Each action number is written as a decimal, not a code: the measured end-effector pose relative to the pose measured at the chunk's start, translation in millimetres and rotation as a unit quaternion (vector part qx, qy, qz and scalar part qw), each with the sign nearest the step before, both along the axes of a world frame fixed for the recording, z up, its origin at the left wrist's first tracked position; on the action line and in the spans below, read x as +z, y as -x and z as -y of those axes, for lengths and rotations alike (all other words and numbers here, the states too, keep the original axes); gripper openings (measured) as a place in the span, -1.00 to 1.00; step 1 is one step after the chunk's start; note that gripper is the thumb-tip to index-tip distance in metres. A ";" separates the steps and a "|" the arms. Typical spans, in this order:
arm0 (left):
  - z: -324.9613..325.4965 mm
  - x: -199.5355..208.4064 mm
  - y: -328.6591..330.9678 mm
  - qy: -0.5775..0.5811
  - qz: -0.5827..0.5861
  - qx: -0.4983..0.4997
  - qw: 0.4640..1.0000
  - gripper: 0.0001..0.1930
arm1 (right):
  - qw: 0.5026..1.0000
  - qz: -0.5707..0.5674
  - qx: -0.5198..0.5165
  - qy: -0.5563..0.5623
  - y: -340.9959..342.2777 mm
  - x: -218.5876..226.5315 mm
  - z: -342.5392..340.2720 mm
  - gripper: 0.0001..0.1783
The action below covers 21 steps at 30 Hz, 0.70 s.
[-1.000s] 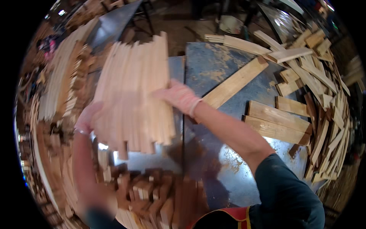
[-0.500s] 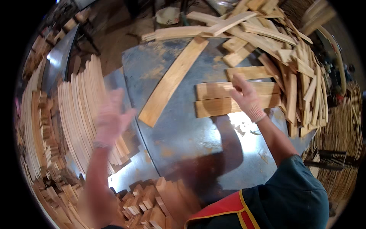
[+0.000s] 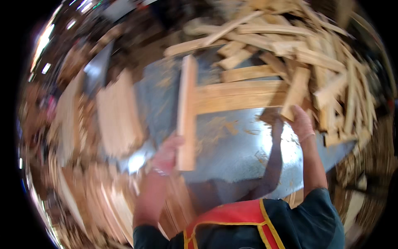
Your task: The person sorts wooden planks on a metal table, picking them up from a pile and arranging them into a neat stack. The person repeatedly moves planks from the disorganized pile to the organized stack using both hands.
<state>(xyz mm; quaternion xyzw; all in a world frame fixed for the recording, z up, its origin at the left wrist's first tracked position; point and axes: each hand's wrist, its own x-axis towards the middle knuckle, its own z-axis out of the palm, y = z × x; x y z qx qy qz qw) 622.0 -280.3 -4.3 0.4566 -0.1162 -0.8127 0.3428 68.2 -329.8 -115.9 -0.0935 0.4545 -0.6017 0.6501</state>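
My left hand, in a pale knit glove, is closed on the near part of a long wooden plank, which stands tilted on its edge over the metal table. At the right, my gloved right hand grips the near end of a shorter wooden board. Between the two hands, two planks lie side by side on the table, their right ends partly covered by the shorter board. Motion blurs the left hand, so its fingers show poorly.
A loose heap of wooden pieces covers the table's right and far sides. An even stack of pale slats stands at the left, with more stacked wood near my left arm. Sawdust lies scattered on the tabletop.
My left hand has taken hold of the long plank that lay slanted on the table and raised it. My right hand has moved right and nearer, and now holds a shorter board. The view has shifted.
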 end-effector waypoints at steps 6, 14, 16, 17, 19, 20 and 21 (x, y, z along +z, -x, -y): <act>-155.6 -25.8 107.8 0.084 -0.035 0.060 0.994 -0.28 | 0.966 0.144 0.212 -0.040 -132.1 43.6 -152.0 -0.42; -268.6 -52.4 165.6 0.096 0.128 0.075 0.984 -0.48 | 0.495 -0.322 0.787 0.178 -172.6 19.2 -217.3 -0.30; -299.5 -52.4 164.9 0.080 0.373 -0.006 0.924 -0.55 | 0.614 -0.299 0.717 0.136 -179.0 5.9 -201.1 -0.19; -302.6 -6.0 168.1 0.029 0.472 -0.075 0.878 -0.57 | 0.611 -0.305 0.723 0.103 -195.7 18.9 -192.2 -0.15; -322.6 11.9 157.5 0.008 0.594 -0.210 0.777 -0.56 | 0.598 -0.317 0.735 0.039 -245.6 54.4 -187.6 -0.08; -338.3 4.0 151.8 0.039 0.624 -0.280 0.728 -0.53 | 0.578 -0.359 0.728 0.082 -266.7 39.6 -198.4 -0.06; -344.4 -0.2 146.4 0.071 0.647 -0.351 0.674 -0.49 | 0.558 -0.402 0.716 0.122 -290.0 7.1 -211.6 -0.04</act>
